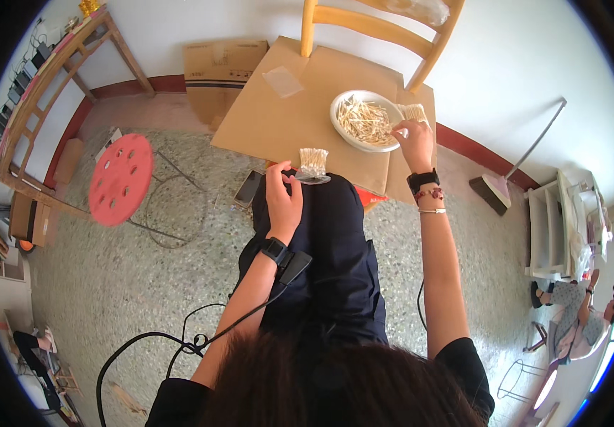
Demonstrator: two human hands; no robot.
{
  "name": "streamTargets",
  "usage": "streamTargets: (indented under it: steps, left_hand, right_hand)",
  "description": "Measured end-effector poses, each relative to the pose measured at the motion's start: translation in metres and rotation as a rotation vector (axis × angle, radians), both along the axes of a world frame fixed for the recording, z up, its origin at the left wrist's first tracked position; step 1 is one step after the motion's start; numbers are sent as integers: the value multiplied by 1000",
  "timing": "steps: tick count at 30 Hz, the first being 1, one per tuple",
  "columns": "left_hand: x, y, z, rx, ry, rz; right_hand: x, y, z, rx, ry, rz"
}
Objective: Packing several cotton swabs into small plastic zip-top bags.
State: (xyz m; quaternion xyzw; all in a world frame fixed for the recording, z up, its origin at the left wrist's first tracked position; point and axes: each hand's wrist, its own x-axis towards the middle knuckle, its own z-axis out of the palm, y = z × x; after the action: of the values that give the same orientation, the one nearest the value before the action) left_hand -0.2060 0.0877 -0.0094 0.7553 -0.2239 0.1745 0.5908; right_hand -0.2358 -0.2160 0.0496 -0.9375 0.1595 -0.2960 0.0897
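Note:
A white bowl (335,127) full of loose cotton swabs (364,119) stands on the cardboard-covered chair seat in front of me. At its right rim is my right hand (415,148), thumb and fingertips pinched together at the swabs. What lies between those fingertips is too small to make out. Just beyond this hand shows a bundle of swabs (413,112); whether the hand touches it I cannot tell. Over my lap, my left hand (285,203) grips the edge of a clear round container (314,179), from which a tight bundle of cotton swabs (313,161) stands upright.
A flat cardboard sheet (250,128) covers the wooden chair (371,25). Beside my left knee lies a phone (248,189). A red round stool (122,179) stands left, a broom (492,193) right. A black cable (125,345) runs by my left arm. Another person (581,327) sits far right.

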Motion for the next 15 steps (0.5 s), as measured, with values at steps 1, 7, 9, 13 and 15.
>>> streamTargets:
  steps: [1,7,9,13,15]
  left_hand:
    - [2,-1,0,12,-18,10]
    - [-3,-5,10,-7,-56,-48]
    - [-5,-6,17,-33,-9,-124]
    - [-34,-16,73,-270,128,-469]
    - [-47,-17,91,-296,126,-497]
  right_hand:
    - [-5,3,0,3,-11,7]
    - [-38,70,25,421,-179,97]
    - [-49,106,37,395,-351,233]
    - [-80,155,59,438,-383,250]
    - [-88,168,58,584,-442,278]
